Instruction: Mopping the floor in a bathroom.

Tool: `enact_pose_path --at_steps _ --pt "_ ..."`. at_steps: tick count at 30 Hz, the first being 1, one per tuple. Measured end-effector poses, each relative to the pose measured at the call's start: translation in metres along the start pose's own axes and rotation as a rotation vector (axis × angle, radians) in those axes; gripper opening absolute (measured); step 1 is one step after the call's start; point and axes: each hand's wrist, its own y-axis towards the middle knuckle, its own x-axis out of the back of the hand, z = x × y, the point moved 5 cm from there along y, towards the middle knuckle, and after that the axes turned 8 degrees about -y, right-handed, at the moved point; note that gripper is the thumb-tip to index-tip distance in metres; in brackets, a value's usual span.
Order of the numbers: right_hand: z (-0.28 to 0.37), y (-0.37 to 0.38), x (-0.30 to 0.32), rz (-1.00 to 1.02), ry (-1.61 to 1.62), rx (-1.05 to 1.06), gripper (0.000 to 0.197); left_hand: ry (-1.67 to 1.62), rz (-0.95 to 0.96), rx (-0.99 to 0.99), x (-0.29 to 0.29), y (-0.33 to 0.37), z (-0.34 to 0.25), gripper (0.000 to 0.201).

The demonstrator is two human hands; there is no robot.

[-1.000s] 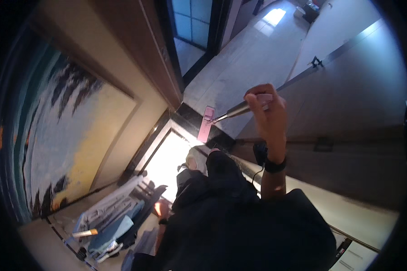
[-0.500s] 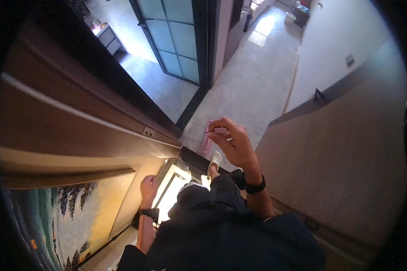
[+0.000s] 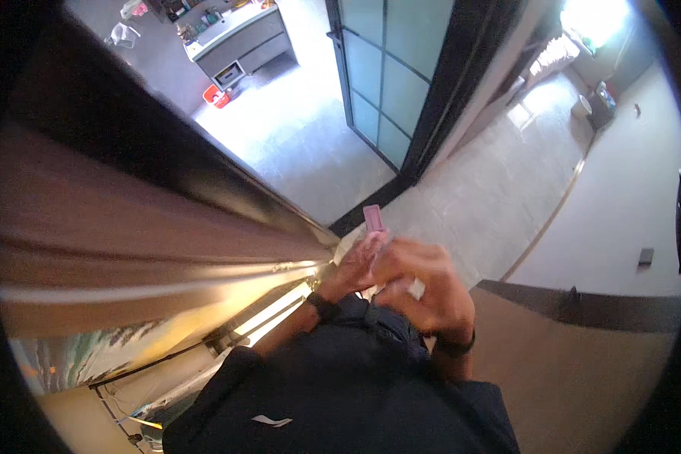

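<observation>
My left hand (image 3: 356, 266) is closed around the lower end of a flat, pink, rectangular piece with a raised rim (image 3: 373, 218). The piece points up and away from me; its exact kind is unclear. Close against it on the right is my right hand (image 3: 427, 284), bent and smeared by motion, partly overlapping the left fingers. A small pale patch (image 3: 417, 287) shows at its fingers, too blurred to name. Both hands are in front of my dark clothing, and dark bands circle both wrists.
Ahead stands a dark-framed glass door (image 3: 382, 68) beside a room with a washbasin cabinet (image 3: 242, 45) and a red bin (image 3: 216, 96). A tiled corridor (image 3: 499, 159) runs ahead right, along a white wall (image 3: 620, 181). A brown panel (image 3: 575, 363) lies close right, a painting (image 3: 121, 348) left.
My left hand has risen from low on the left to the pink piece. My right hand has dropped toward my body beside it. The view has turned left, showing more of the washbasin room.
</observation>
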Motion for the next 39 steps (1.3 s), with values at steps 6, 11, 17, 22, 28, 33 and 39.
enact_pose_path --at_steps 6,11,17,22,28,33,39 --pt "-0.033 0.060 0.014 0.357 -0.037 0.051 0.016 -0.133 -0.119 0.055 -0.026 0.069 0.083 0.027" --pt "-0.097 0.108 0.025 0.517 0.034 0.163 0.018 -0.160 -0.259 0.395 -0.013 0.115 0.147 0.016" --pt "-0.159 0.162 0.074 0.578 0.001 0.230 0.029 -0.071 -0.486 0.425 0.020 0.190 0.194 0.017" --pt "-0.203 0.205 0.093 0.704 -0.158 0.288 0.033 -0.345 -0.521 0.544 0.060 0.219 0.252 0.022" --pt "-0.256 0.281 0.079 0.759 -0.277 0.282 0.038 -0.258 -0.674 0.554 0.121 0.242 0.312 0.027" --pt "-0.279 0.356 0.037 0.638 -0.419 0.322 0.028 -0.166 -0.912 0.575 0.153 0.225 0.387 0.028" --pt "-0.277 0.421 -0.039 0.677 -0.506 0.339 0.021 -0.145 -0.999 0.626 0.208 0.182 0.434 0.026"
